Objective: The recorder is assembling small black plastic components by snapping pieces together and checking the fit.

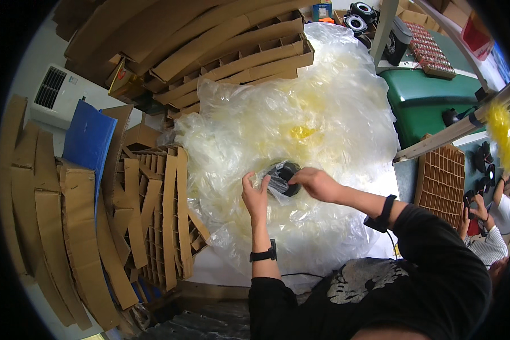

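Observation:
In front of me a black round, ring-shaped part (289, 170) sits amid clear film, over a large heap of clear plastic bags (345, 119). A clear plastic bag (278, 185) covers part of its near left side. My left hand (256, 198) is at the part's left, thumb and forefinger curved around the bag's edge; its other fingers are mostly hidden. At the right rim, my right hand (318, 184) has its fingertips pinched together at the bag and the black part. What exactly the right fingertips grip is hidden.
Cardboard dividers (170, 221) stand stacked at the left, with more cardboard trays (249, 62) at the far left. A blue sheet (89, 139) leans among them. Right of the table are a green bin (425, 102) and a gridded cardboard tray (441, 180). Another person (493, 232) works at the right edge.

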### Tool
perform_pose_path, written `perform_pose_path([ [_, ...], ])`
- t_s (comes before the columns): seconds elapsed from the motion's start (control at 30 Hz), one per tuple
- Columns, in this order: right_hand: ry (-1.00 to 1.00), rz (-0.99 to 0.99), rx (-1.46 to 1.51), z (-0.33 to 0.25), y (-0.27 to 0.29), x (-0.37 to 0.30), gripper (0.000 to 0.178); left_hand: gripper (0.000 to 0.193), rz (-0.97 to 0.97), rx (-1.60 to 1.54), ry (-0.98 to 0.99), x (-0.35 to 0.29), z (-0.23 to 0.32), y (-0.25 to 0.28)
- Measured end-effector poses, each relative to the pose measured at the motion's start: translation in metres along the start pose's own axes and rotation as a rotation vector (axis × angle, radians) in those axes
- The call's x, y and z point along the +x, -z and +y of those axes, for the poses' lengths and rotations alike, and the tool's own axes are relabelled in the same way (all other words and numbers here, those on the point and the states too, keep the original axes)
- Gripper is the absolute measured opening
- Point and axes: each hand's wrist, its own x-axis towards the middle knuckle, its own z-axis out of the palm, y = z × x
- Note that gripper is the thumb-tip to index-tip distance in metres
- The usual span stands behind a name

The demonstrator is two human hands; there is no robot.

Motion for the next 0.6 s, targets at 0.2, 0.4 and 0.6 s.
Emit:
perform_pose_path([
  [0.2,0.25,-0.135,-0.547,0.003,-0.041,0.01,0.031,0.05,0.138,0.16,-0.102,-0.004,-0.008,-0.006],
  [0.4,0.224,-0.199,-0.656,-0.002,-0.045,0.013,0.04,0.047,0.103,0.077,-0.117,0.019,-0.038,-0.017],
  [0.6,0.291,-0.243,-0.825,-0.008,-0.015,0.006,0.032,0.045,0.099,0.123,-0.047,0.03,-0.068,-0.021],
])
